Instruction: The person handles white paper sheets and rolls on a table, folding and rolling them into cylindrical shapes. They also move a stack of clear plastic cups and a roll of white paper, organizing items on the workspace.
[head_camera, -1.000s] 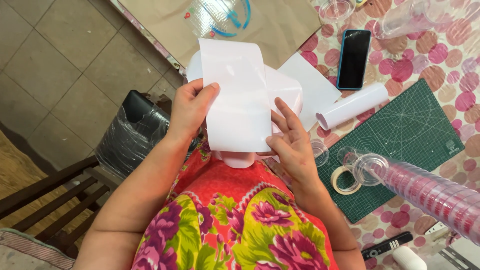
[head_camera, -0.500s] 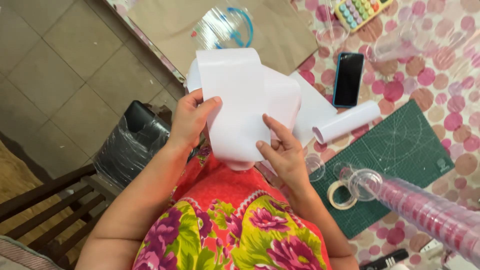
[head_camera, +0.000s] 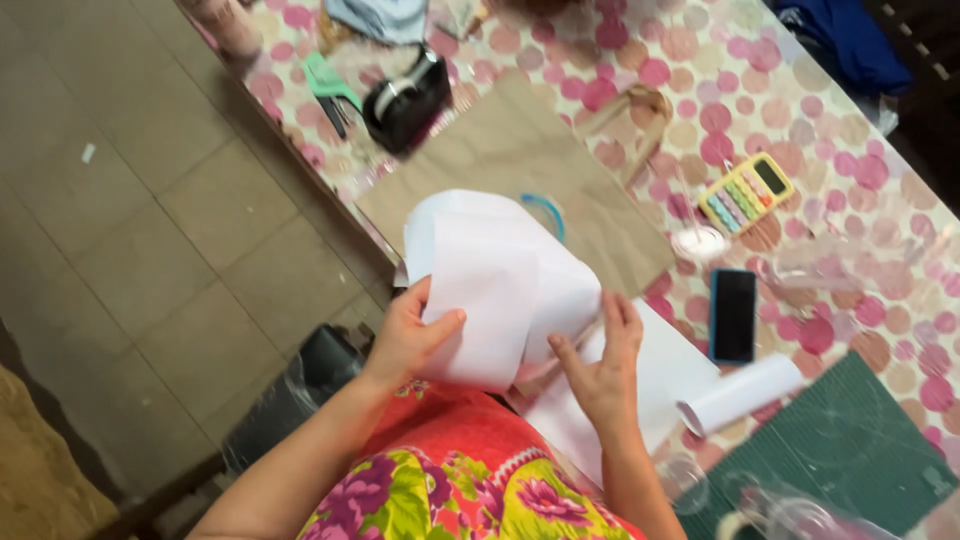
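While the left hand (head_camera: 405, 340) pinches the curled white sheet (head_camera: 500, 275) at its lower edge, thumb on top, the right hand (head_camera: 600, 375) touches its other side with loosely spread fingers, above the table (head_camera: 850, 190) edge. Light and floppy, it likely creases easily; edges suit gripping.

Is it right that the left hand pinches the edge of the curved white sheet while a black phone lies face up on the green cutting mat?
Not quite. In the head view the phone lies on the pink-dotted tablecloth, beside the green cutting mat, not on it. The rest holds: the left hand pinches the edge of the curved white sheet.
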